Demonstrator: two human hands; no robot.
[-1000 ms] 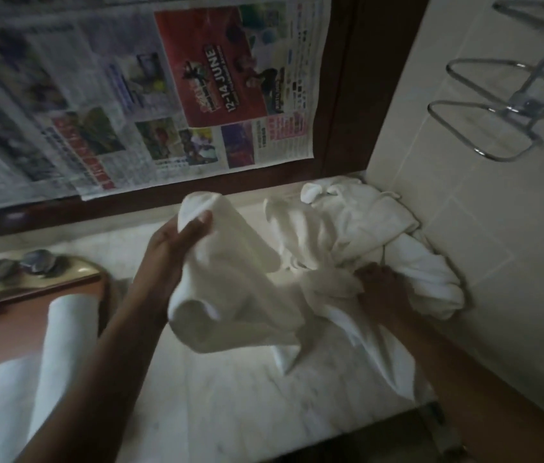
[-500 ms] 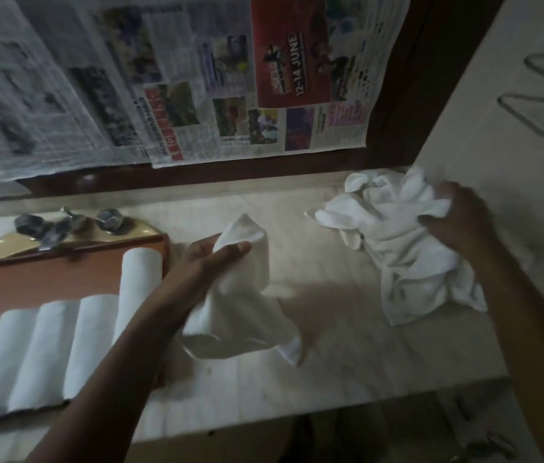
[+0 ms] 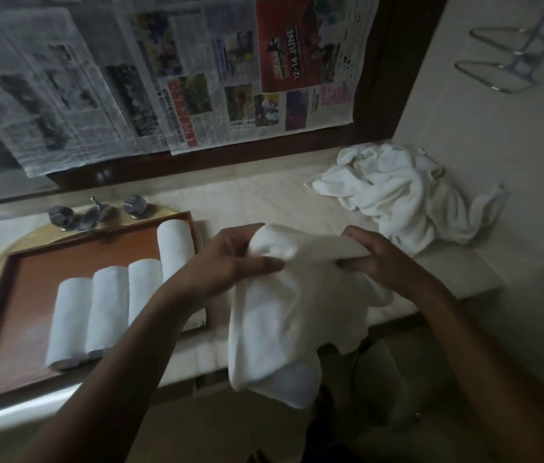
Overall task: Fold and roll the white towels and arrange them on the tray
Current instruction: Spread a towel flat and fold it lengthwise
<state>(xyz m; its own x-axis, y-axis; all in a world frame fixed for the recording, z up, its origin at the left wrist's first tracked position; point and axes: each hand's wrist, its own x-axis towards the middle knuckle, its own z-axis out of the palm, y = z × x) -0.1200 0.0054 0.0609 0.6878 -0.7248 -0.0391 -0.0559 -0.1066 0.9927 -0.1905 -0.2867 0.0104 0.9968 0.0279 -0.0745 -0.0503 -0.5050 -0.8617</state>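
We are at a pale stone counter [image 3: 264,202] in a dim bathroom, with sheets of newspaper [image 3: 197,78] covering the mirror behind it. Our left hand [image 3: 230,259] pinches one upper corner of a white towel [image 3: 290,312], and our right hand [image 3: 374,259] has its fingers curled round the same top edge just beside it. The cloth hangs loose from both hands, past the counter's front edge. A moment ago only the left hand held this towel, while the right was over on the crumpled pile [image 3: 404,192] in the far corner. Now the right has left the pile and joined the hold, so we judge the picking-out is done and the spreading and folding of this towel can begin. To the left, four rolled towels [image 3: 110,305] lie side by side on the brown tray [image 3: 97,248], the rightmost set further back, below the tap [image 3: 93,212]. The pile shows more are waiting.
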